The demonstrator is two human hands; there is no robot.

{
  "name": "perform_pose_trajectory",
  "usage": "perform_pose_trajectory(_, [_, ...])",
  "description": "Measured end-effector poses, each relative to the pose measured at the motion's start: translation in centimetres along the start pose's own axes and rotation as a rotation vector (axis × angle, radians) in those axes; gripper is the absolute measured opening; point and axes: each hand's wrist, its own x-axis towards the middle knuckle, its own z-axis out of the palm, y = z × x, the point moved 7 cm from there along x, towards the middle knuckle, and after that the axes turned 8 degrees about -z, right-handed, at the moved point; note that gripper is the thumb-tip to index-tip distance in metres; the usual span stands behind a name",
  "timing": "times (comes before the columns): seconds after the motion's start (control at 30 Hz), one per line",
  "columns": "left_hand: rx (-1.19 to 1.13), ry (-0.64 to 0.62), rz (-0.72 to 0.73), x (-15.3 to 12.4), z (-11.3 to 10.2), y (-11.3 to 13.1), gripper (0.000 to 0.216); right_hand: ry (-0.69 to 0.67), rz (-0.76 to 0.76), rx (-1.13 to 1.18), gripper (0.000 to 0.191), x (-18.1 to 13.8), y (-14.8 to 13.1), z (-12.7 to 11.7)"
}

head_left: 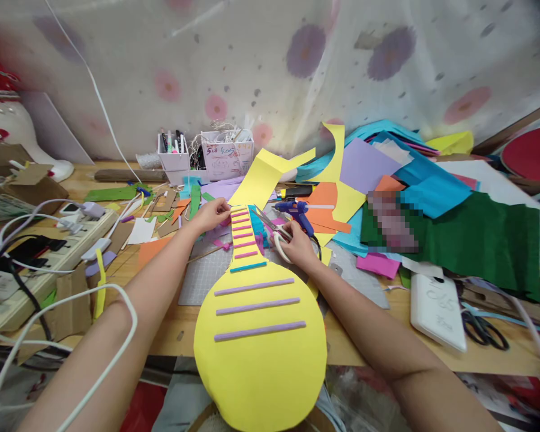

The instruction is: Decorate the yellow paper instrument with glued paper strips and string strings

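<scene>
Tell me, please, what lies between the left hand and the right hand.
In the head view, the yellow cutout's striped neck lies nearest the left hand; then come turquoise scraps and the open blades of the scissors in the right hand.

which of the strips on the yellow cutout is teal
The teal strip is the one lying across the base of the narrow neck, just above the three lilac strips and below the pink strips.
</scene>
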Motion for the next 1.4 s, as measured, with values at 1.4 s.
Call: perform_pose_trajectory(1.4, [-0.922, 0.260, -0.119, -7.8, 0.8, 3.7, 0.016, -0.414, -0.305, -0.378, 0.047, 1.0, -9.1, 2.0])
